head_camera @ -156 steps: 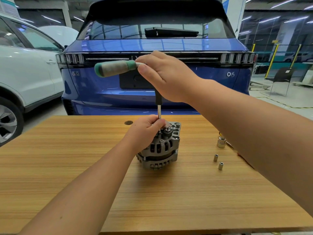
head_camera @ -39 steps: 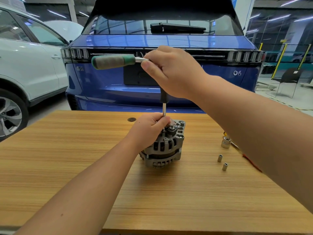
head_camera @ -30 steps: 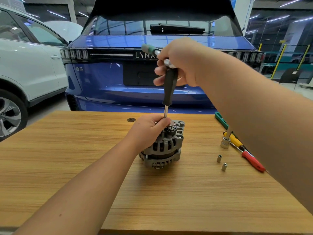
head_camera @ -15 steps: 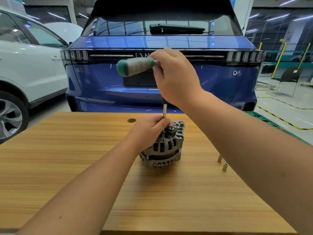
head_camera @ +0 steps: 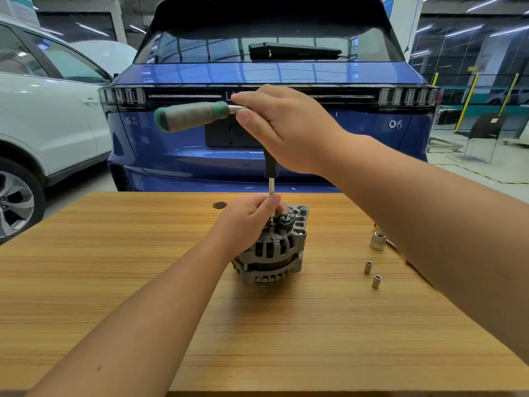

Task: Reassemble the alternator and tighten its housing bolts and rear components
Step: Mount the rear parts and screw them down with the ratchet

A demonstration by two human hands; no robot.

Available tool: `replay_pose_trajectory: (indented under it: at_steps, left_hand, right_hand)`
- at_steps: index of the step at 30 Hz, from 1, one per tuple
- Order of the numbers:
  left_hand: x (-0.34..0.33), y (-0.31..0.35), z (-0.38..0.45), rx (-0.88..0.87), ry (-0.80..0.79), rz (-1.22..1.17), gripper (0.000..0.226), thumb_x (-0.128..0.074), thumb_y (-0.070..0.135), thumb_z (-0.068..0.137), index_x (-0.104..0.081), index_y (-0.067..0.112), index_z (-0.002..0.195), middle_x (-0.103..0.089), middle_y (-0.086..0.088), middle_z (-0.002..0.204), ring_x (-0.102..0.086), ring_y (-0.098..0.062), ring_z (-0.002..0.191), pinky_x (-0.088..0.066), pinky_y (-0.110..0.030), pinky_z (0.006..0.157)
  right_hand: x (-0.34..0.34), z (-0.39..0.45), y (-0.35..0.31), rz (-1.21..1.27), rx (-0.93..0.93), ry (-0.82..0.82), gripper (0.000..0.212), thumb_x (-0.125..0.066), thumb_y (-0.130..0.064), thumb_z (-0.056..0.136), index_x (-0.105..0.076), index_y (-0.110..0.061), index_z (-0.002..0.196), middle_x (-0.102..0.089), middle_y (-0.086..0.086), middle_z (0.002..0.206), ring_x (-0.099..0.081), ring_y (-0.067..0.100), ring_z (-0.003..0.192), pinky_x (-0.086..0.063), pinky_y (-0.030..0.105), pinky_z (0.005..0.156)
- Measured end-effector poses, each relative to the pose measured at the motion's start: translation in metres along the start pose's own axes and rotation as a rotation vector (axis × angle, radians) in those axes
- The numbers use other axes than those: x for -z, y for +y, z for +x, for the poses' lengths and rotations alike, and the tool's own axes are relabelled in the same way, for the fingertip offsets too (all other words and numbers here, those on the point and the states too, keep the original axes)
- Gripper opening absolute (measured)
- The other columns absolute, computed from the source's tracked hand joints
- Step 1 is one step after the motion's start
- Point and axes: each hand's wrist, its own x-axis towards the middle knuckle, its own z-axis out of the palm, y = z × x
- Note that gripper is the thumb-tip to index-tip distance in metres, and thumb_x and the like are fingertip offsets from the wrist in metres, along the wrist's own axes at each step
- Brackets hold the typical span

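Grey cast-aluminium alternator [head_camera: 274, 247] stands upright near the middle of a wood-grain counter [head_camera: 114, 282] in a vehicle workshop, as a person works a long T-handle driver [head_camera: 191, 116] down onto a fastener on its upper, rear face. The right hand [head_camera: 289, 130] is curled over the junction of the tool, high above the part, with the green-ended grip jutting out to the left. The left hand [head_camera: 246, 222] wraps the far-left side of the housing, thumb and fingers closed around the lower shaft where it meets the fastener; the tip itself is hidden behind those fingers.

Three loose sockets lie to the right: a larger socket [head_camera: 378, 240] and two small sockets [head_camera: 368, 267] [head_camera: 376, 281] nearer the viewer, all well apart from the alternator. A small round insert [head_camera: 219, 205] sits in the counter's far edge. A blue car [head_camera: 200, 156] is parked beyond the counter, a white car [head_camera: 43, 124] at far left.

Risks from here appear to lie in the tall tool and the unclamped part. The alternator rests on its narrow end with only one hand steadying it, so a strong turn could tip or spin it. If the shaft leans off vertical, the tip could ride out of the fastener and round it, or jab the fingers guiding it. The right forearm passes close over the sockets and could sweep them off the counter.
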Motion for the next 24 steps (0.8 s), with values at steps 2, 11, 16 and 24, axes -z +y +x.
replay_pose_trajectory:
  at_steps: [2, 11, 16, 24]
  left_hand:
    - [0.0, 0.0, 0.0, -0.001, 0.003, 0.014, 0.041, -0.037, 0.057, 0.104, -0.068, 0.039, 0.084, -0.064, 0.035, 0.087, -0.055, 0.016, 0.087, -0.038, -0.024, 0.071]
    - [-0.002, -0.002, 0.002, 0.019, -0.007, 0.002, 0.032, -0.041, 0.057, 0.103, -0.067, 0.048, 0.086, -0.062, 0.045, 0.091, -0.051, 0.023, 0.092, -0.039, -0.022, 0.073]
    - [-0.001, -0.002, 0.004, 0.04, -0.017, 0.003, 0.032, -0.042, 0.054, 0.104, -0.067, 0.045, 0.087, -0.062, 0.043, 0.087, -0.05, 0.025, 0.088, -0.038, -0.022, 0.071]
    - [-0.001, -0.003, 0.003, 0.021, 0.002, 0.018, 0.029, -0.045, 0.051, 0.104, -0.066, 0.046, 0.085, -0.068, 0.026, 0.089, -0.059, 0.01, 0.089, -0.039, -0.019, 0.073]
  right_hand:
    - [0.007, 0.008, -0.003, -0.092, -0.089, -0.051, 0.038, -0.036, -0.041, 0.108, -0.065, -0.021, 0.093, -0.059, 0.0, 0.08, -0.054, 0.022, 0.077, -0.041, 0.037, 0.066]
    - [0.023, 0.027, -0.001, 1.004, -0.857, -0.149, 0.013, -0.051, -0.017, 0.099, -0.06, -0.009, 0.093, -0.072, 0.001, 0.065, -0.075, 0.019, 0.068, -0.056, 0.043, 0.091]
    - [-0.008, 0.014, 0.0, 1.691, -0.91, 0.141, 0.018, -0.052, -0.024, 0.103, -0.062, -0.013, 0.114, -0.071, -0.002, 0.081, -0.07, 0.016, 0.081, -0.043, 0.037, 0.077]
    - [-0.032, -0.005, -0.005, 0.182, -0.196, 0.406, 0.024, -0.055, -0.011, 0.099, -0.07, -0.009, 0.118, -0.067, 0.003, 0.114, -0.056, 0.024, 0.11, -0.044, 0.035, 0.095]
